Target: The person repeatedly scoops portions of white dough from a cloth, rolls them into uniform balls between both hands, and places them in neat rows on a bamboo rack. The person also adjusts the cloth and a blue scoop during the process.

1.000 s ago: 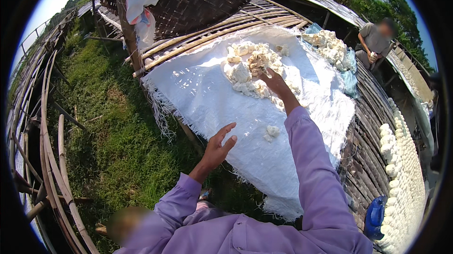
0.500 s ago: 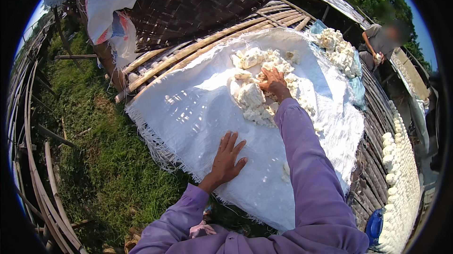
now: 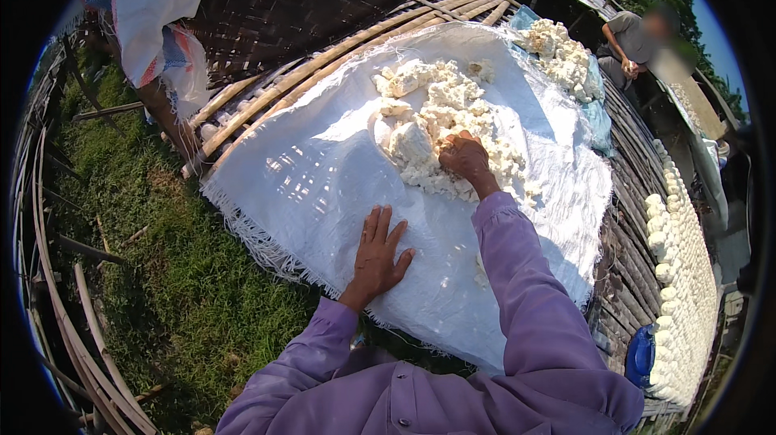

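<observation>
A crumbly, lumpy off-white mass [image 3: 440,99] is heaped on a white woven plastic sheet [image 3: 315,152] with frayed edges. My right hand [image 3: 467,162] presses into the near side of the heap, its fingers curled into the crumbs and the fingertips partly hidden. Nearer to me, my left hand [image 3: 377,261] lies flat on the sheet, fingers stretched out, holding nothing. A few stray crumbs [image 3: 482,269] lie between my two forearms.
Bamboo poles [image 3: 323,51] support the sheet. More off-white lumps [image 3: 558,55] rest on pale blue plastic [image 3: 596,116] at far right. Rows of whitish pieces [image 3: 679,297] and a blue container [image 3: 640,356] are at right. A dark woven panel [image 3: 299,6] stands behind; another person [image 3: 634,39] sits far right.
My right hand has drawn nearer to me over the heap, and its spread fingers have curled into the mass. The left hand stays flat on the sheet. The whole view has shifted slightly.
</observation>
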`<state>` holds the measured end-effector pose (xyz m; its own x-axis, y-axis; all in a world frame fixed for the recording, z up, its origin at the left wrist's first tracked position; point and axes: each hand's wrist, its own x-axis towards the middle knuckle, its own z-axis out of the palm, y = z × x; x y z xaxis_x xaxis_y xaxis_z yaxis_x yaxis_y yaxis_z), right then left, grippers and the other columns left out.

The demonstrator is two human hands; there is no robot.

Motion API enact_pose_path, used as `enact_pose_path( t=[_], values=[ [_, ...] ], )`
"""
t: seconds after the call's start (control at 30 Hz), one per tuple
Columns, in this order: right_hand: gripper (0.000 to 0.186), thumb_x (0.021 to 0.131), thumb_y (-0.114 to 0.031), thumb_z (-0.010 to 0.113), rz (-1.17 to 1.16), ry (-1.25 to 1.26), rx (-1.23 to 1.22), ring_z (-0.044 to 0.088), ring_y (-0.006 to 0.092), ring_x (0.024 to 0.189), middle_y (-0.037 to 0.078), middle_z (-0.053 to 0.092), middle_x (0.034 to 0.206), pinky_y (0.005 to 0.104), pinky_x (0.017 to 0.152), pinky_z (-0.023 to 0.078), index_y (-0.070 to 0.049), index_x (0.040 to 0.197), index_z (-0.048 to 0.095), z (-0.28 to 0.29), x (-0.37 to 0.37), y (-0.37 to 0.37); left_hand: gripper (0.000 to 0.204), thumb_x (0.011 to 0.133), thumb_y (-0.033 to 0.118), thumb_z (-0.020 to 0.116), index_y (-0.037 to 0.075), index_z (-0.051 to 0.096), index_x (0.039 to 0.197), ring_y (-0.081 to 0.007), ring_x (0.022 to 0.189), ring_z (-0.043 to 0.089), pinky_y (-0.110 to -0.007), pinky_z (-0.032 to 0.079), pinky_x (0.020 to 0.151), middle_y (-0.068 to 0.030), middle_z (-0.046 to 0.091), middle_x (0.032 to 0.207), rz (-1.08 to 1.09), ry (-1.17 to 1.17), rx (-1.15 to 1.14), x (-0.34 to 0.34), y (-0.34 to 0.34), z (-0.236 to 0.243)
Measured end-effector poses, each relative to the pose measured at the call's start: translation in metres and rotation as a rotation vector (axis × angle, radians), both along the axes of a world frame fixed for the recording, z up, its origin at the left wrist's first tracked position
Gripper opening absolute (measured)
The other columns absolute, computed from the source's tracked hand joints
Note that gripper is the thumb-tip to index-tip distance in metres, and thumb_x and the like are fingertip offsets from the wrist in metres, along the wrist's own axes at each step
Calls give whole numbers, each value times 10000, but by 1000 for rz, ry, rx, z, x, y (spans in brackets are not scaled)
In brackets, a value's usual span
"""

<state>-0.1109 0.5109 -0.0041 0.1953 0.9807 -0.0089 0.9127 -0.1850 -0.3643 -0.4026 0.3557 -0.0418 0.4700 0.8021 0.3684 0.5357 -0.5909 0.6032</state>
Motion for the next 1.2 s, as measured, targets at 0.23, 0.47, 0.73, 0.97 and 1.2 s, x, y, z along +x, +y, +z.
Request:
enact_pose_path(
  t=[0.23,0.47,0.73,0.97,1.2],
  values=[
    [814,767,-475,791,81,-328,108,397,465,1374,233,345,1572,535,1126,371,-155,1467,525,-13,-14,-130,559,899,305,695,21,581,1366,-472,1491,257,-566,196,1223,-287,346,1564,-4,26,42,1,0,-1],
    [673,874,-578,699,79,-284,195,387,466,1388,206,357,1558,594,1054,417,-293,1465,548,-8,-44,-111,571,887,336,704,34,594,1360,-481,1475,277,-568,201,1216,-295,363,1551,-2,44,39,5,-1,1],
    [342,834,-340,726,-57,16,251,661,279,921,159,671,1029,388,787,544,-173,1132,748,-8,-2,-61,565,896,341,696,42,592,1364,-472,1476,277,-564,200,1216,-288,372,1548,-3,88,66,4,-2,-1],
    [374,894,-330,725,-289,626,774,625,222,996,137,637,1110,350,863,517,-142,1217,704,18,39,-113,558,900,336,690,45,590,1366,-471,1478,272,-561,196,1219,-283,386,1537,-10,70,54,5,1,-10],
    [390,856,-348,724,-214,-115,247,499,411,1277,177,484,1420,494,1015,493,-216,1223,733,-45,17,-158,567,925,379,675,34,586,1366,-466,1479,279,-564,222,1207,-282,395,1530,-56,196,8,13,6,19]
  ],
)
